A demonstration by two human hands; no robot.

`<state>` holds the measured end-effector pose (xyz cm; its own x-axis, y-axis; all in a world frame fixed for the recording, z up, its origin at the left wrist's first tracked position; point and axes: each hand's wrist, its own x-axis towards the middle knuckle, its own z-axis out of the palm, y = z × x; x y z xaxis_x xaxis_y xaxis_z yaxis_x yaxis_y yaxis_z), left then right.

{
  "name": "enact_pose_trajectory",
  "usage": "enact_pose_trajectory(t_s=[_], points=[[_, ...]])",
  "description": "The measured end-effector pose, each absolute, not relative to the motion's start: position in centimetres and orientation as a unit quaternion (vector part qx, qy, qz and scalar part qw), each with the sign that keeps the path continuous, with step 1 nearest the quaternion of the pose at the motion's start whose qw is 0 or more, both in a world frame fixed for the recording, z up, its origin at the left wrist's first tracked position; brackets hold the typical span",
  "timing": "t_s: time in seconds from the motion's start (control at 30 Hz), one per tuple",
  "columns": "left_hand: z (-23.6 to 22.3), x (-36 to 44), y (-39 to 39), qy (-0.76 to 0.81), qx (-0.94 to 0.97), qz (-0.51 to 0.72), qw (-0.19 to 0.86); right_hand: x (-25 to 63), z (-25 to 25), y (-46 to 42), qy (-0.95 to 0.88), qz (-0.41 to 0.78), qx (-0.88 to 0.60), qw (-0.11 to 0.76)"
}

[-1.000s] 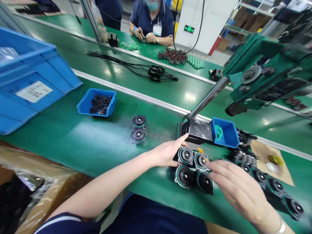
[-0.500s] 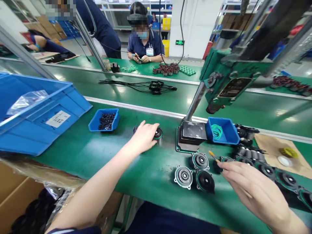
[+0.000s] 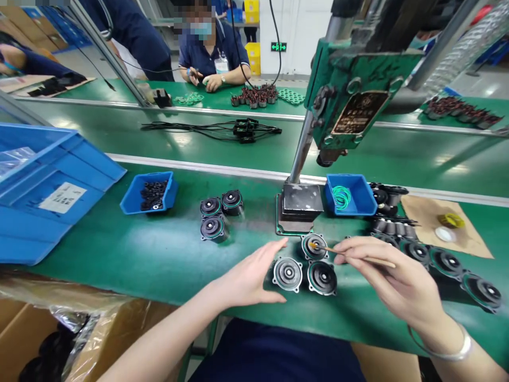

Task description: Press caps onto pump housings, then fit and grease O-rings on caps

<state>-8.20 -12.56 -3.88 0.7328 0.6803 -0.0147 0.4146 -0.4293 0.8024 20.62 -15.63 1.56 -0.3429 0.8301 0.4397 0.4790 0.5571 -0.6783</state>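
My right hand (image 3: 387, 270) grips a thin wooden-handled brush (image 3: 358, 255). Its yellowish tip is at the centre of a round black part with a green ring (image 3: 314, 248). Just below stand a silver-rimmed round part (image 3: 287, 275) and another black part (image 3: 322, 278). My left hand (image 3: 254, 276) is beside the silver-rimmed part, thumb and fingers apart, holding nothing. Left of the press base, three round black parts (image 3: 212, 227) stand grouped together on the green bench.
A green press (image 3: 345, 101) rises from a black base (image 3: 300, 207). Blue bins hold small black pieces (image 3: 154, 195) and green rings (image 3: 341, 197). More round parts (image 3: 447, 261) line the right. A large blue crate (image 3: 51, 191) stands left. A co-worker (image 3: 210, 53) sits opposite.
My left hand has let go of a round part in the left group and come right, toward the nearer parts. My right hand has moved left, bringing the brush tip onto one part.
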Motion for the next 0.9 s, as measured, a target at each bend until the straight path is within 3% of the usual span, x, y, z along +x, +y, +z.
enact_pose_trajectory(t_s=[0.17, 0.27, 0.57, 0.9], points=[[-9.0, -6.8, -13.8, 0.344, 0.728, 0.263, 0.532, 17.7, 1.3, -13.5, -0.714, 0.441, -0.402, 0.366], [-9.7, -6.9, -14.3, 0.369, 0.699, 0.288, 0.541, 16.3, 1.2, -12.2, -0.705, 0.5, -0.393, 0.313], [-9.2, -7.1, -14.5, 0.388, 0.687, 0.289, 0.542, 14.2, 1.7, -9.6, -0.746, 0.513, -0.364, 0.217], [-9.3, -7.2, -14.1, 0.386, 0.689, 0.278, 0.546, 12.8, 2.7, -7.8, -0.839, 0.418, -0.322, 0.135]])
